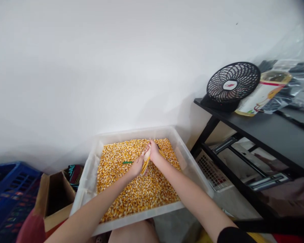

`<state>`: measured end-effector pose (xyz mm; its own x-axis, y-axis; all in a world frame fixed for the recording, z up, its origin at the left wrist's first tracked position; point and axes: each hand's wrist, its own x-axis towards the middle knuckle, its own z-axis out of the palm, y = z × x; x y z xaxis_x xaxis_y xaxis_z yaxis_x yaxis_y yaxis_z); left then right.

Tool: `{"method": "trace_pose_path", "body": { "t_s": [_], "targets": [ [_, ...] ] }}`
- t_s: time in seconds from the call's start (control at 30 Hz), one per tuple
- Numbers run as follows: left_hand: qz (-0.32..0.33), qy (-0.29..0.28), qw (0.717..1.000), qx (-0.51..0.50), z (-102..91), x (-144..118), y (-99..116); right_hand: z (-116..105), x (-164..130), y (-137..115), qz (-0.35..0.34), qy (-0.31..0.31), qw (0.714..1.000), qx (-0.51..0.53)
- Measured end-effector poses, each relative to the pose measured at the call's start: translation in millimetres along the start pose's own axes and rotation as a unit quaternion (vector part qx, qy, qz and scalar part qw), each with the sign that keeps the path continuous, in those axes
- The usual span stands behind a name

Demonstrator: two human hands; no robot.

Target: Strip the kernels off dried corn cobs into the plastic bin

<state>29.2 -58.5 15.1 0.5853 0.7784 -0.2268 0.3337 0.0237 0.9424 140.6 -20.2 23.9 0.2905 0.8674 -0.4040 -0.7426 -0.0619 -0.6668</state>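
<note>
A partly stripped corn cob (146, 162) is held between my two hands, over a translucent plastic bin (176, 135) full of loose yellow kernels (139, 192). My left hand (139, 163) wraps the cob from the left, near its lower end. From the right, my right hand (154, 151) closes round the upper part, where a pale bare patch shows. A thin green object (128, 162) lies on the kernels left of my hands. Behind my right hand a bit of another yellow piece (162, 153) shows, perhaps a second cob, mostly hidden.
A black desk (273, 131) on the right carries a small black fan (233, 82) and a bottle (263, 94) with yellow contents. Left of the bin stand an open cardboard box (58, 199) and a blue crate (12, 192). A white wall (116, 67) rises behind the bin.
</note>
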Motion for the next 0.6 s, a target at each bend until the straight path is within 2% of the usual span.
{"method": "trace_pose_path", "body": {
  "t_s": [0.1, 0.17, 0.23, 0.3, 0.37, 0.6],
  "targets": [
    [-0.024, -0.005, 1.0, -0.018, -6.3, 1.3, 3.0, 1.5, -1.0, -5.7, -0.004, 0.02, 1.0, 0.018],
    [0.027, 0.017, 0.997, 0.063, -10.0, -0.2, 3.7, 1.4, -1.3, -9.6, -0.014, 0.031, 0.999, 0.028],
    [0.086, 0.032, 0.981, 0.172, -13.2, -2.5, 4.6, 0.9, -1.7, -12.8, -0.019, 0.036, 0.999, 0.034],
    [0.112, 0.03, 0.966, 0.233, -15.9, -4.1, 6.2, 0.6, -2.0, -14.9, -0.016, 0.032, 0.999, 0.038],
    [0.108, 0.018, 0.967, 0.231, -17.8, -4.3, 7.7, 0.8, -1.8, -16.0, -0.008, 0.019, 0.999, 0.042],
    [0.043, -0.035, 0.993, 0.104, -11.5, -0.6, 4.2, 1.9, 2.6, -17.0, 0.012, -0.007, 0.999, 0.04]
  ]
}}
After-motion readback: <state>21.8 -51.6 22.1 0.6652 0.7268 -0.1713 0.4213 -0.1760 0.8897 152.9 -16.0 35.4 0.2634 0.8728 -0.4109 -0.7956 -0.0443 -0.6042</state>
